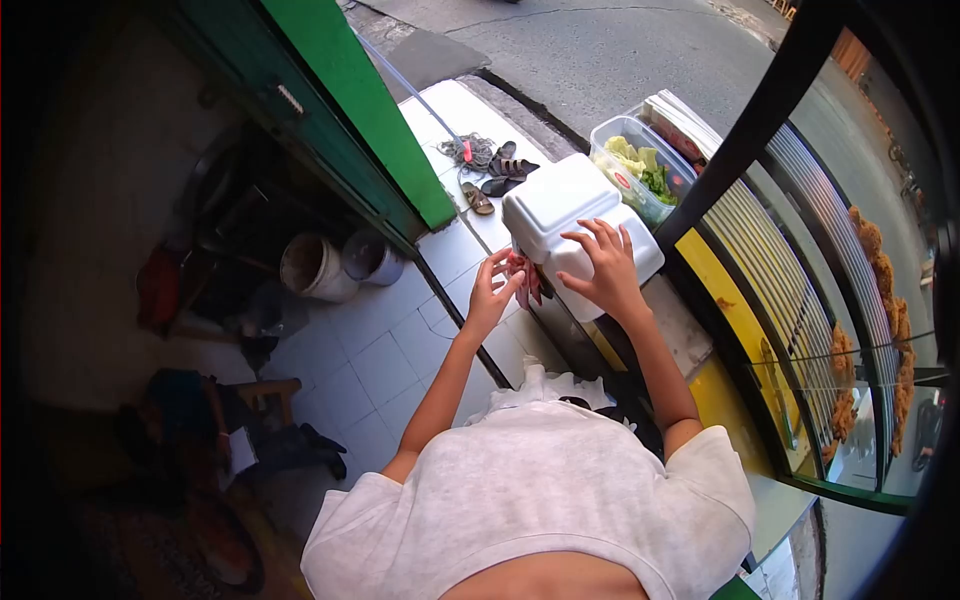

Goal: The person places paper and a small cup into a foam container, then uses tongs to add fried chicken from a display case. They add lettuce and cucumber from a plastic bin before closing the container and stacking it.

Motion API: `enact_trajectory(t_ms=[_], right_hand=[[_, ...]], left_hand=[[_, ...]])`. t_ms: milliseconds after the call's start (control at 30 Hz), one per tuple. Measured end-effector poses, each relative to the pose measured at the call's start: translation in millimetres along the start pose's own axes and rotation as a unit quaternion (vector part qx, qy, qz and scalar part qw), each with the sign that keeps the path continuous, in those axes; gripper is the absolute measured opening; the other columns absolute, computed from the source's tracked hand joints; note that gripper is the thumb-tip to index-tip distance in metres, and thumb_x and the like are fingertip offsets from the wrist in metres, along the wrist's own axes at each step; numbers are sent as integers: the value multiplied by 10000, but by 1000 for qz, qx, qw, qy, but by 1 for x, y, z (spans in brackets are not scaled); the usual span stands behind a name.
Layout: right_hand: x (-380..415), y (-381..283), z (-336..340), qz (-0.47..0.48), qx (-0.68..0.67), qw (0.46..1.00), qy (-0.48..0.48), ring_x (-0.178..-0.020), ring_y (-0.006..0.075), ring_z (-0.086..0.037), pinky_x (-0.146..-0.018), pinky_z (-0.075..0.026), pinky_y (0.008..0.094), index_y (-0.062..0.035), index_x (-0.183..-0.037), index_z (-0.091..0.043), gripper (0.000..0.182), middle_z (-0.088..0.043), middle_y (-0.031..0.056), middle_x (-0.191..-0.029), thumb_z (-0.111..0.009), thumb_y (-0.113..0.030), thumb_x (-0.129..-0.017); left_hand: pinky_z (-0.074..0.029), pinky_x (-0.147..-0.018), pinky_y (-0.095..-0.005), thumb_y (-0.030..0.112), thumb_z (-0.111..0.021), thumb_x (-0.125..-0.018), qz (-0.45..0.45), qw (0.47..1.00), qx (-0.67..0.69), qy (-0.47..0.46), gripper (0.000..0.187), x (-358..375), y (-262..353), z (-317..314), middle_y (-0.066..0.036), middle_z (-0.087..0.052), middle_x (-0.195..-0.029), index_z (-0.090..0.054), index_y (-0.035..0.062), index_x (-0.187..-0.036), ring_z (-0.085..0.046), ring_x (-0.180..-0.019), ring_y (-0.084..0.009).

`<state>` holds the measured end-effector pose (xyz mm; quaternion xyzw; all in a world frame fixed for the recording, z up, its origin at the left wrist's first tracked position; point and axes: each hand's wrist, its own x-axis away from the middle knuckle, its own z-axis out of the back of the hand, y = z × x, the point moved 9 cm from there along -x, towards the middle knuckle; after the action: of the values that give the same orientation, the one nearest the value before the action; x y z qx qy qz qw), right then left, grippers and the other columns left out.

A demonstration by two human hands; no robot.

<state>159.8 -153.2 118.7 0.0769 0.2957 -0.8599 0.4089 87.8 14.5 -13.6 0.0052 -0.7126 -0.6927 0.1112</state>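
Two white foam food boxes (565, 205) sit closed on the counter ledge of a street cart. My right hand (600, 268) rests flat on the nearer box, fingers spread. My left hand (490, 292) is at the box's left edge, its fingers pinching a pink, thin, crumpled thing, maybe a bag or rubber band (524, 278). What that pink thing is exactly I cannot tell.
A clear plastic tub of green leaves (641, 170) stands beyond the boxes. A glass display case with fried food (850, 380) is on the right. On the left, white tiled floor, two buckets (318, 266), sandals (497, 178) by a green door (350, 100).
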Motion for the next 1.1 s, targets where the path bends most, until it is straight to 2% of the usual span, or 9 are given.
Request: enact_trajectory(t_ms=[167,300,333,433,467,733,833,933,1100], right_hand=[[-31,29,-13,-72,72,993,-59,-1328,349,-334,-1077,-141,628,-202,-1251,-536,678,-487,105,-1309,-765,-423,-652],[-36,26,-19,-101,80,988,-80,-1331,373,-312,-1077,-133,652,-197,-1251,-529,715,-490,107,-1277,-797,-390,-616],[-37,27,-18,-113,67,988,-83,-1335,384,-294,-1074,-135,666,-190,-1238,-533,705,-486,107,-1265,-804,-342,-604],[-40,28,-21,-153,65,981,-95,-1335,399,-288,-1070,-140,672,-174,-1206,-533,674,-478,110,-1270,-793,-296,-597],[-39,26,-23,-166,66,980,-91,-1335,399,-288,-1070,-140,672,-174,-1206,-533,674,-478,110,-1270,-793,-296,-597],[-46,21,-25,-208,51,975,-60,-1340,450,-261,-1060,-131,695,-123,-1139,-509,609,-475,137,-1217,-740,-201,-580],[-45,22,-28,-208,55,974,-73,-1342,463,-253,-1055,-139,700,-117,-1144,-506,615,-473,131,-1223,-739,-193,-579],[-47,20,-27,-209,61,973,-74,-1325,462,-276,-1036,-156,717,-107,-1148,-506,636,-488,142,-1212,-746,-186,-564],[-49,16,-27,-195,78,974,-82,-1282,439,-361,-1023,-199,725,-89,-1149,-512,659,-523,159,-1179,-761,-170,-544]], left_hand=[[-353,-1043,-446,397,-803,-703,-79,975,-173,119,1016,-60,39,25,-192,-239,-1427,-200,71,-1452,-316,-1324,-347],[-322,-1074,-449,432,-856,-604,-165,945,-265,96,1217,-88,52,26,-221,-142,-1457,-91,29,-1460,-253,-1349,-395],[-381,-1042,-445,394,-885,-564,-163,932,-314,83,1277,-93,53,25,-224,-105,-1465,-57,19,-1462,-294,-1336,-372],[-491,-950,-409,319,-907,-545,-174,952,-249,28,1300,-103,60,20,-217,-83,-1467,-37,22,-1464,-394,-1281,-325],[-566,-842,-355,253,-916,-535,-173,958,-227,7,1317,-105,64,18,-211,-63,-1468,-11,27,-1465,-505,-1178,-281],[-587,-792,-325,194,-906,-560,-168,965,-190,-73,1334,-116,59,13,-218,-112,-1427,68,52,-1460,-548,-1099,-290],[-530,-893,-390,250,-912,-550,-172,967,-168,-87,1343,-120,52,9,-222,-139,-1406,57,52,-1459,-439,-1211,-315],[-256,-1082,-454,378,-909,-528,-189,967,-152,-73,1356,-127,41,12,-225,-140,-1400,26,51,-1455,-187,-1318,-374],[-311,-1058,-432,350,-913,-528,-195,969,-132,-77,1360,-125,40,8,-221,-154,-1377,37,62,-1457,-247,-1274,-366]])
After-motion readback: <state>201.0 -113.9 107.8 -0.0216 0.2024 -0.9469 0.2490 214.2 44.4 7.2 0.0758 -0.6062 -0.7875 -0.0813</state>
